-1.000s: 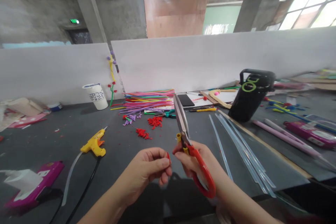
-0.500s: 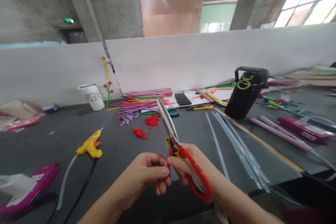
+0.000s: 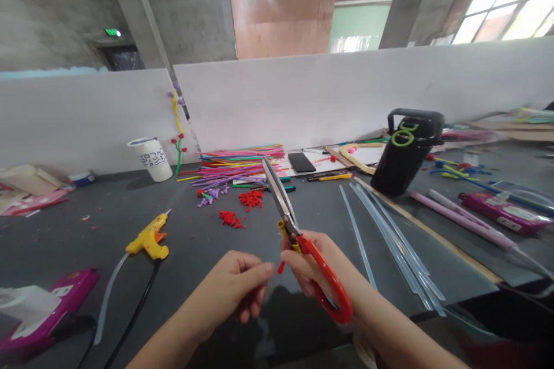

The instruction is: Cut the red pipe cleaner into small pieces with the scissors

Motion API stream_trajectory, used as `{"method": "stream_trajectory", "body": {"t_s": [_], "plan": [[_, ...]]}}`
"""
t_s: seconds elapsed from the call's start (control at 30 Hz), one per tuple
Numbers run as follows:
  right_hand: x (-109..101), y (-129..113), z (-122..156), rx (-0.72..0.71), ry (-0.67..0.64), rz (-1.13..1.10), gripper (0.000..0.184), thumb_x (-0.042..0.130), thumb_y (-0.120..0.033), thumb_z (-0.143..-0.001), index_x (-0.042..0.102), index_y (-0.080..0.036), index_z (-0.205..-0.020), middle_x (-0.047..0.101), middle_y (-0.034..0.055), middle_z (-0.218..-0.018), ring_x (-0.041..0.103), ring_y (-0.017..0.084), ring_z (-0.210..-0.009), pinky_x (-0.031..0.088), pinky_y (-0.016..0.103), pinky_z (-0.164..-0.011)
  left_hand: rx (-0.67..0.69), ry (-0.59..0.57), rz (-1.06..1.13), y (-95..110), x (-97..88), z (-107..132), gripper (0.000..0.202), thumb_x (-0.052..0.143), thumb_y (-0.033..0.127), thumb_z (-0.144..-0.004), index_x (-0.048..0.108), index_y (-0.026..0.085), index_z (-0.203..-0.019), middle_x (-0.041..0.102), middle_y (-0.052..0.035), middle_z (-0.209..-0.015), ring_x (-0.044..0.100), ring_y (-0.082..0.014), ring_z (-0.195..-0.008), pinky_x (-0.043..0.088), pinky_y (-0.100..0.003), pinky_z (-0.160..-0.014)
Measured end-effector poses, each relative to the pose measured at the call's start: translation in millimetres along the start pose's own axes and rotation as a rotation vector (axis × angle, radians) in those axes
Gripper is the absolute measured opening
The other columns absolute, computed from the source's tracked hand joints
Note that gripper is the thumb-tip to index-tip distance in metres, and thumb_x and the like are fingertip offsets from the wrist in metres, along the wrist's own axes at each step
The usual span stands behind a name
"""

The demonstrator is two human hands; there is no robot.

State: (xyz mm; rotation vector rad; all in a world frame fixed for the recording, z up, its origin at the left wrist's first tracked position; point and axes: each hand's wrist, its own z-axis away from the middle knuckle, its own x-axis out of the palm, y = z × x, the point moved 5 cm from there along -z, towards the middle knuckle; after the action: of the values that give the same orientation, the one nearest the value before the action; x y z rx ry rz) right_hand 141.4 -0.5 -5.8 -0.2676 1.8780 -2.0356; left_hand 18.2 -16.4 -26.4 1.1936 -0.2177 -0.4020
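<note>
My right hand grips red-handled scissors just above the dark table. Their closed blades point up and away to the left. A short red pipe-cleaner piece sits at my right thumb tip. My left hand is beside it with its fingers drawn into a pinch; the fingertips are just left of the red piece and I see nothing in them. Beyond the hands lie small heaps of cut red bits and purple bits.
A yellow glue gun with a black cord lies to the left. A stack of coloured pipe cleaners, a phone and a paper cup sit by the white partition. Clear glue sticks and a black jug are at right.
The red piece was pinched by my left hand against the right; now the left fingers have drawn back from it and it stays at my right thumb. The scissors tilted slightly left.
</note>
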Motion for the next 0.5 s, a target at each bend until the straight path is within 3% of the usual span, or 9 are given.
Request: {"method": "stream_trajectory", "body": {"t_s": [0.1, 0.23, 0.5], "plan": [[1, 0, 0, 0.005, -0.018, 0.015, 0.012, 0.046, -0.026, -0.068, 0.043, -0.018, -0.059, 0.035, -0.0110, -0.030, 0.031, 0.004, -0.028, 0.025, 0.015, -0.031, 0.075, 0.038, 0.083, 7, -0.6, 1, 0.033, 0.050, 0.038, -0.074, 0.053, 0.012, -0.054, 0.052, 0.0007, -0.045, 0.044, -0.0053, -0.035, 0.032, -0.015, -0.036], [4, -1, 0, 0.008, -0.021, 0.013, 0.011, 0.046, -0.027, -0.066, 0.043, -0.018, -0.060, 0.037, -0.0104, -0.032, 0.031, 0.004, -0.028, 0.026, 0.015, -0.031, 0.106, -0.035, 0.268, 10, 8.2, 3, 0.019, 0.057, 0.028, -0.071, 0.061, 0.010, -0.070, 0.060, -0.0052, -0.064, 0.055, -0.0101, -0.051, 0.042, -0.020, -0.049], [0, -4, 1, -0.061, -0.015, -0.088, 0.014, 0.045, -0.028, -0.070, 0.051, -0.017, -0.073, 0.038, -0.0098, -0.035, 0.036, 0.006, -0.032, 0.033, 0.017, -0.036, 0.087, 0.004, 0.280, 15, 4.0, 7, 0.010, 0.063, 0.020, -0.065, 0.059, 0.012, -0.061, 0.057, -0.0001, -0.054, 0.050, -0.0082, -0.045, 0.039, -0.020, -0.047]]}}
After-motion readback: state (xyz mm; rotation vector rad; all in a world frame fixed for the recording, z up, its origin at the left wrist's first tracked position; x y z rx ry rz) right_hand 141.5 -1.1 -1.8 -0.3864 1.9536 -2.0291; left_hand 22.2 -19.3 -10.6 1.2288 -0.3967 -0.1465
